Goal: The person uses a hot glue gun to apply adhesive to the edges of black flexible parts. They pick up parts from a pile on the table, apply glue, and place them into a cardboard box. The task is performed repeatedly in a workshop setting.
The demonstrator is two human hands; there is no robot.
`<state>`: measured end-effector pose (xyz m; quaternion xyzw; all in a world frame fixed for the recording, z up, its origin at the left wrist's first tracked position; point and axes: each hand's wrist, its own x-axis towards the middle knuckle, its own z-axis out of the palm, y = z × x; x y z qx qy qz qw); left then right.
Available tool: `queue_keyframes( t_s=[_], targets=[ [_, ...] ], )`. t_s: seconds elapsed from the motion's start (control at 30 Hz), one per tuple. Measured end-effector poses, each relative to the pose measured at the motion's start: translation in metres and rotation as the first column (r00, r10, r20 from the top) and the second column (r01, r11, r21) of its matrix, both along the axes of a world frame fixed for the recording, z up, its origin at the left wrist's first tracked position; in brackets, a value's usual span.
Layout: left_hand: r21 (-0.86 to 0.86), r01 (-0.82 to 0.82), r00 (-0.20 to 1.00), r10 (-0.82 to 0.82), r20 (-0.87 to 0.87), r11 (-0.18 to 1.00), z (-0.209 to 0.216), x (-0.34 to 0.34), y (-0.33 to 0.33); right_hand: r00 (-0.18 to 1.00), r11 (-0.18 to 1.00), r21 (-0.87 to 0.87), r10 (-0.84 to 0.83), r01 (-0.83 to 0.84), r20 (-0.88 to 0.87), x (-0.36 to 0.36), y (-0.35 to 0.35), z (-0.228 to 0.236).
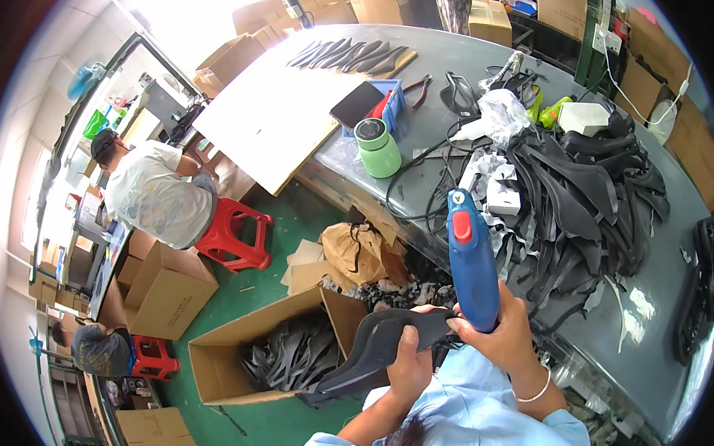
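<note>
My left hand [411, 365] grips a black, curved, padded strip [380, 343], with the thumb lying on top of it. The strip is tilted over the edge of an open cardboard box [215, 368] that holds many similar dark pieces [295, 356]. Close beside it, my right hand [502, 329] is wrapped round the lower end of a blue hand-held tool [474, 268] with a red button. Its exact kind does not show. The right fingertips meet the strip's right end; what lies between them is hidden.
A grey table [544, 327] carries a heap of black curved pieces [573, 193], a green bottle [378, 148], a blue bin [394, 101], pliers [418, 90] and a black cable [398, 205]. Two people sit on red stools [233, 233] at left. A brown bag [360, 251] lies below the table.
</note>
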<state>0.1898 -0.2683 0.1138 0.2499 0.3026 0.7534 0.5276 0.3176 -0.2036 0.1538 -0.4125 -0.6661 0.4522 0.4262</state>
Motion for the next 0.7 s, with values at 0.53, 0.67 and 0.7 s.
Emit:
queue_keyframes(
  t_s=[0.53,0.67,0.7],
  targets=[
    [-0.017,0.237,0.911,-0.216,0.351,0.971,-0.001,-0.017,-0.004,0.956,0.904,-0.335,0.201,-0.265,-0.214,0.011,0.013,0.004],
    [0.044,-0.126,0.983,0.119,0.140,0.991,0.023,-0.025,0.006,0.984,0.993,-0.045,0.117,-0.112,0.131,0.007,0.000,0.006],
    [0.085,-0.210,0.973,0.199,0.119,0.974,0.032,-0.028,0.011,0.973,0.990,0.061,0.110,-0.125,0.204,0.010,-0.005,-0.001]
  ],
)
